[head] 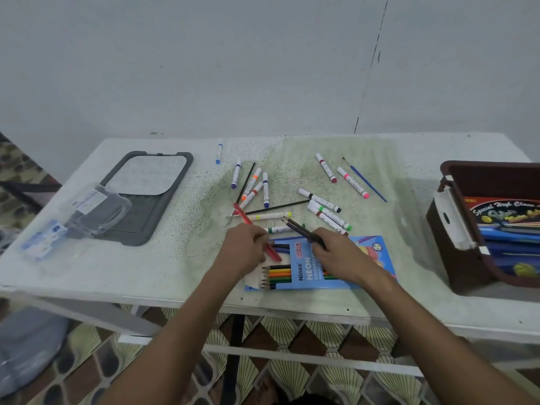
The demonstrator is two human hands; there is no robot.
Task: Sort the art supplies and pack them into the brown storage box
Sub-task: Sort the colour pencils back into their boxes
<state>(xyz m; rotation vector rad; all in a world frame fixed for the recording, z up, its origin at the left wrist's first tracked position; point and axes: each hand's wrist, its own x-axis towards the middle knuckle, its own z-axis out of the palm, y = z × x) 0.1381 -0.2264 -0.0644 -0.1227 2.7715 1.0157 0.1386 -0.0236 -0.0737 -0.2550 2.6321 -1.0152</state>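
While markers lie scattered beyond the blue pencil box (315,267), left hand (244,252) grips red pencils (257,233), right hand (339,255) grips dark pencils (301,229), brown storage box (455,258) far right of it.

Near the pencil pack (318,264): about twelve markers (265,190), one paintbrush (366,181), one box (467,258), two hands.

A white, worn tabletop (140,267), stained green across its middle, carried everything. On its left lay a grey plastic tray (152,197) with a clear plastic package (96,210) partly over it. White-barrelled felt markers (324,200) with coloured caps lay scattered at the centre, a thin blue paintbrush (366,181) beside them. Near the front edge lay a blue cardboard pencil box (309,273). A brown plastic storage box (455,258) stood at the right.
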